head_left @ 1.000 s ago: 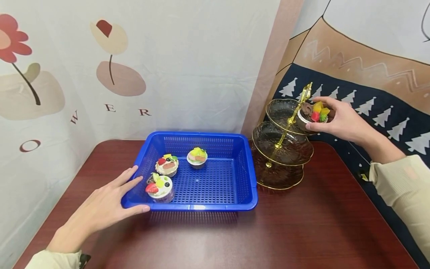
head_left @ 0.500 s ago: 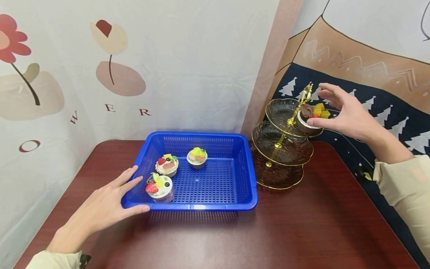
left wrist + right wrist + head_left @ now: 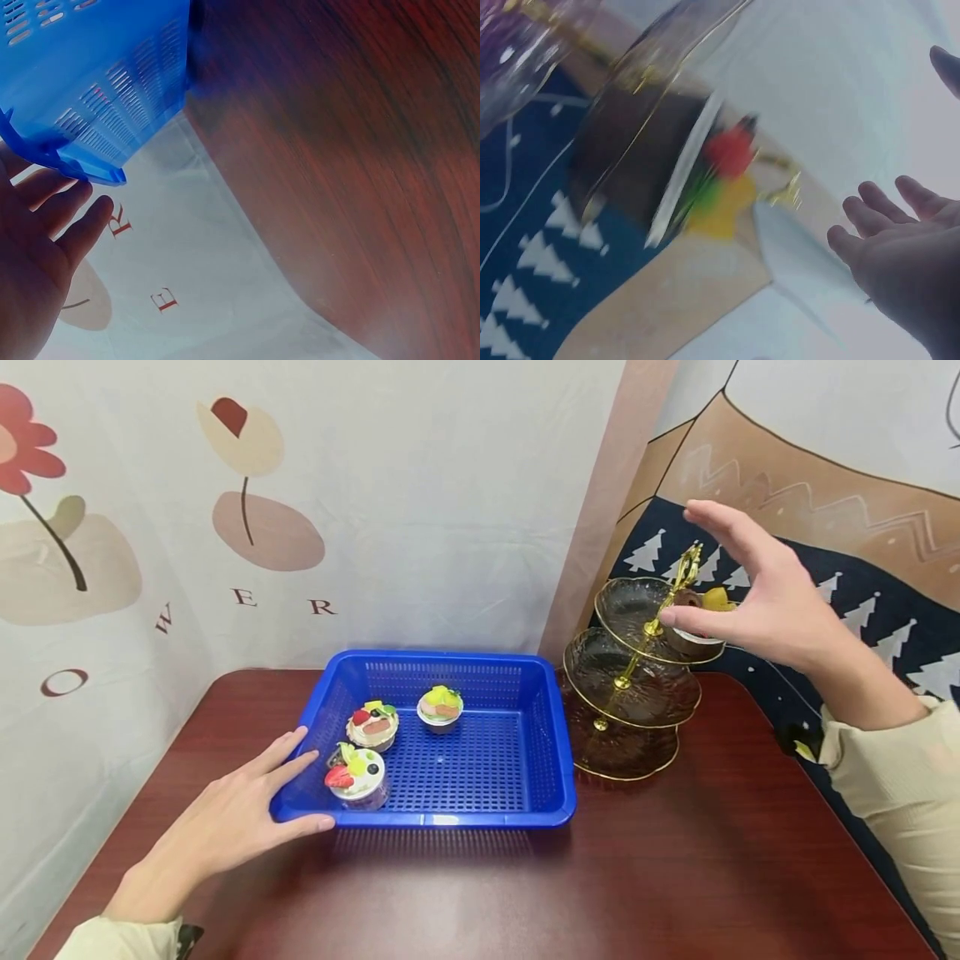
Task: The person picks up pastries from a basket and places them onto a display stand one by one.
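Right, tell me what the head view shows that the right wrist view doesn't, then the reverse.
Only the head view: the basket, the three cakes in it, the left hand and the table.
Only the right wrist: a green topping, hidden from the head camera.
Both: the right hand, the stand, the dark cake at its top tier and the printed trees.

In the head view, the right hand [image 3: 787, 610] covers part of the brown cupcake [image 3: 693, 648]. The right wrist view blurs the cupcake's fruit topping [image 3: 729, 199] and crops the tiered stand [image 3: 510, 86]; the left wrist view cuts off the left hand [image 3: 34, 247] and blue basket [image 3: 97, 71].
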`<state>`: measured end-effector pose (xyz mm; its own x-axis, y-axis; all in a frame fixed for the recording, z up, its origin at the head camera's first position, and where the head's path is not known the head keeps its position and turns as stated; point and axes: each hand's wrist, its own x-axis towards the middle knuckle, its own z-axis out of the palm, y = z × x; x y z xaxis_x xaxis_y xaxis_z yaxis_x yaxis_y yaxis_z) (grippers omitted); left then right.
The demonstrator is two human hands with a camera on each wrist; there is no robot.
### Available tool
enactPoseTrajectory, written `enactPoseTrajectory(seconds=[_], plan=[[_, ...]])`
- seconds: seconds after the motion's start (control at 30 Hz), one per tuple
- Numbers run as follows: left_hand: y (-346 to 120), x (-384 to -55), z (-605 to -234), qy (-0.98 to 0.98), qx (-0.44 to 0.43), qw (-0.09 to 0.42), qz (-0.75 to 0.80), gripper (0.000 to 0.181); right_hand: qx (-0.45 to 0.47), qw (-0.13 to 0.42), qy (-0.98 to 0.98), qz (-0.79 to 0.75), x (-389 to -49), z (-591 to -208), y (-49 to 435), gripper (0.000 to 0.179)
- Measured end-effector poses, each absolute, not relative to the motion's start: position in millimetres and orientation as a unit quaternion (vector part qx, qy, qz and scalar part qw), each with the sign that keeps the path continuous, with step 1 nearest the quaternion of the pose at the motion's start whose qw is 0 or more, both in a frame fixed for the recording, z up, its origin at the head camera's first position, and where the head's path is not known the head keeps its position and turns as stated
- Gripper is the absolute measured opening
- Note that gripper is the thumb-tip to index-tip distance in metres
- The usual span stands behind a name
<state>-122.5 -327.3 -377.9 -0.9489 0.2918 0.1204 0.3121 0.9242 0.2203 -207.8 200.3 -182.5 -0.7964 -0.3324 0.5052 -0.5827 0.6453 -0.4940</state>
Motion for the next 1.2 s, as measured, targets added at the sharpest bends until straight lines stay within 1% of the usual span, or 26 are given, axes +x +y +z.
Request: enactPoseTrajectory(seconds=[0.13, 0.3, 0.57, 0.73, 0.83, 1.2], plan=[[-328.2, -122.6, -377.1, -0.979, -0.160, 0.048, -0.114, 0.096, 0.308, 0.180, -0.875, 0.326, -208.8, -184.6, 174.7, 0.095], [-330.9, -122.1, -376.7, -0.977, -0.172, 0.059, -0.106, 0.093, 0.343, 0.147, -0.869, 0.325, -216.9, -198.4, 142.5, 0.091], [-333.1, -122.4, -375.9, -0.977, -0.175, 0.067, -0.099, 0.093, 0.392, 0.056, -0.848, 0.352, -236.0, -233.5, 98.1, 0.089], [-332.5, -122.7, -374.5, -0.977, -0.177, 0.070, -0.097, 0.092, 0.396, -0.002, -0.842, 0.366, -248.9, -253.9, 73.9, 0.088], [-332.4, -122.6, -374.0, -0.977, -0.177, 0.071, -0.098, 0.091, 0.388, -0.028, -0.840, 0.377, -255.1, -265.3, 59.8, 0.087], [-331.2, -124.8, -374.9, -0.978, -0.172, 0.063, -0.102, 0.093, 0.354, -0.082, -0.841, 0.402, -270.1, -293.7, 19.0, 0.085]])
